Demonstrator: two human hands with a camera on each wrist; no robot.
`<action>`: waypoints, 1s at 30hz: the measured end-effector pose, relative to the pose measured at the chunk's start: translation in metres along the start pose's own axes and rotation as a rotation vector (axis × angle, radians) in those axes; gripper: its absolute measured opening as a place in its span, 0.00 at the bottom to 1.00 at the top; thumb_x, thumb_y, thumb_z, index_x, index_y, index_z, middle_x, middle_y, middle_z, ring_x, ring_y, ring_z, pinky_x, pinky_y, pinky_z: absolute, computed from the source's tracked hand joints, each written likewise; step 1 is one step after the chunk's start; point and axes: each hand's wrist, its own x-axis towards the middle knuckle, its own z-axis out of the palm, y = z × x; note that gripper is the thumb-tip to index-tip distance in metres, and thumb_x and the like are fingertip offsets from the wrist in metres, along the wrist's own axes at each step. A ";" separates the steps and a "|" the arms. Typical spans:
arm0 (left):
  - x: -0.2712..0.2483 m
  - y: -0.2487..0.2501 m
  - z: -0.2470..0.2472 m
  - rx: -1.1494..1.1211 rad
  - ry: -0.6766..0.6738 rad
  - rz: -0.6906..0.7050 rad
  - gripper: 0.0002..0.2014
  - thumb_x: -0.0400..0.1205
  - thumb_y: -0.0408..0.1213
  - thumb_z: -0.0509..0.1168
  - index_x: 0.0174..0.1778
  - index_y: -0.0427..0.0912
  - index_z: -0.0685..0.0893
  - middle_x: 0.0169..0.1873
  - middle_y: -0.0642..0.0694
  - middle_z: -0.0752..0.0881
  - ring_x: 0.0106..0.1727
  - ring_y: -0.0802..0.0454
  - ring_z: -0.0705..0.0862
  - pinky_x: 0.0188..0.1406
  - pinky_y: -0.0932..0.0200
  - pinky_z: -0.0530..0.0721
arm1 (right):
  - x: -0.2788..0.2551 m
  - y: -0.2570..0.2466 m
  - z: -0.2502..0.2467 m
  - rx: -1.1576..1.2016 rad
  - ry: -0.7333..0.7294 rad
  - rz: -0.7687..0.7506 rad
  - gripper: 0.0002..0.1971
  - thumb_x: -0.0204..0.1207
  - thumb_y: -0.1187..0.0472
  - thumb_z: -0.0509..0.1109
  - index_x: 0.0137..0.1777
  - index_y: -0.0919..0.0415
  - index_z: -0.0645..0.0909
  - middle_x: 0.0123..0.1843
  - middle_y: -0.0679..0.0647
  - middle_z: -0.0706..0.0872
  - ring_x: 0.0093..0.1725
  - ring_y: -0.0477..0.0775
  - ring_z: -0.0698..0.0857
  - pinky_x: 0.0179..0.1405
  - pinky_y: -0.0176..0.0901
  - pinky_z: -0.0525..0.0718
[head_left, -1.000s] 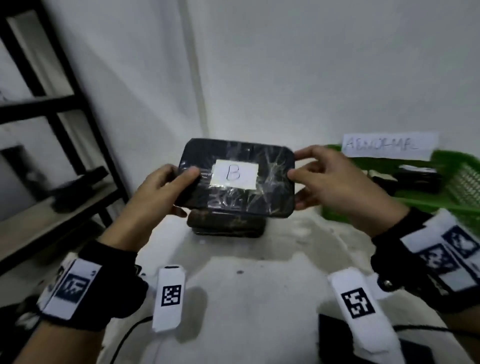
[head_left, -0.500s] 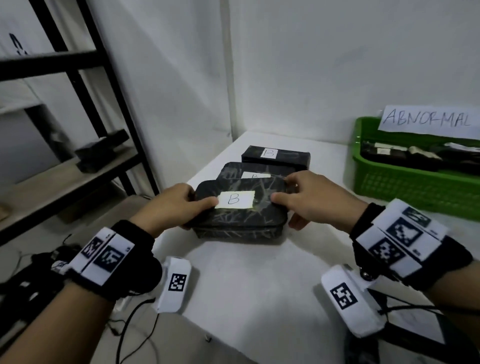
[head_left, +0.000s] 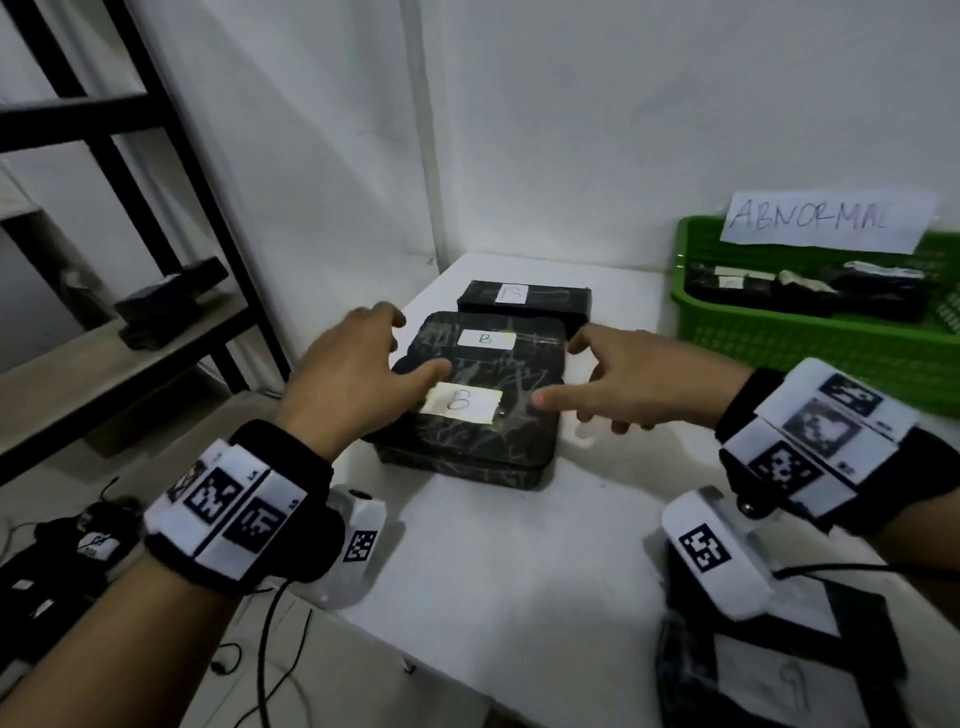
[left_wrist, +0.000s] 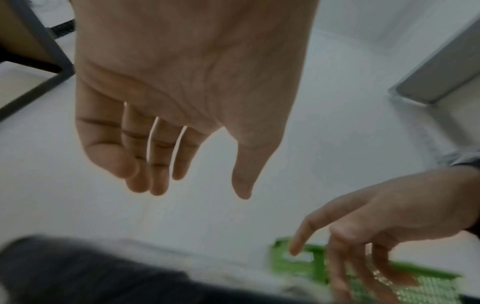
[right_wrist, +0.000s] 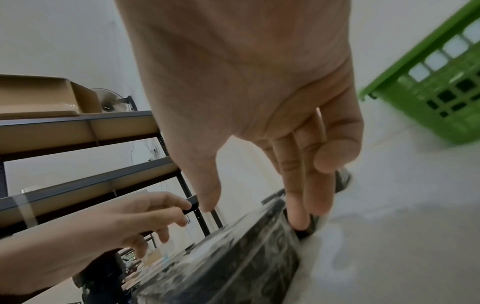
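Black box (head_left: 519, 421) lies flat, label B facing up, long axis running left to right. Left hand (head_left: 343, 379) and right hand (head_left: 644, 384) are released over it, fingers spread.

"B" on near case (head_left: 498, 441) & case behind (head_left: 519, 358); "ABNORMAL" sign (head_left: 826, 221), green basket (head_left: 779, 343).

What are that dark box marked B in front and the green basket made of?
Front dark box: seemingly wrapped in glossy clear film, by crinkled streaks of glare; beneath, cannot tell. Green basket: likely moulded plastic, matte, by its even colour and lattice wall.
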 end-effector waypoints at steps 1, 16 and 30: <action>-0.005 0.014 -0.004 -0.052 0.014 0.060 0.27 0.75 0.62 0.68 0.65 0.50 0.79 0.54 0.53 0.85 0.49 0.49 0.85 0.51 0.49 0.83 | -0.005 0.004 -0.006 -0.022 -0.003 -0.013 0.28 0.78 0.33 0.67 0.69 0.49 0.69 0.50 0.47 0.92 0.46 0.52 0.92 0.44 0.49 0.91; -0.078 0.168 0.057 0.284 -0.939 0.815 0.51 0.64 0.72 0.73 0.80 0.66 0.54 0.70 0.64 0.70 0.64 0.60 0.75 0.59 0.61 0.76 | -0.120 0.119 -0.014 -0.226 -0.406 0.158 0.35 0.62 0.32 0.82 0.66 0.40 0.74 0.56 0.38 0.83 0.50 0.41 0.84 0.52 0.42 0.87; -0.024 0.188 0.086 0.187 -0.500 0.755 0.22 0.74 0.54 0.75 0.60 0.51 0.79 0.53 0.50 0.83 0.52 0.48 0.81 0.49 0.50 0.81 | -0.098 0.166 -0.025 -0.142 0.151 0.164 0.28 0.75 0.35 0.72 0.70 0.48 0.79 0.63 0.46 0.82 0.60 0.51 0.82 0.55 0.45 0.79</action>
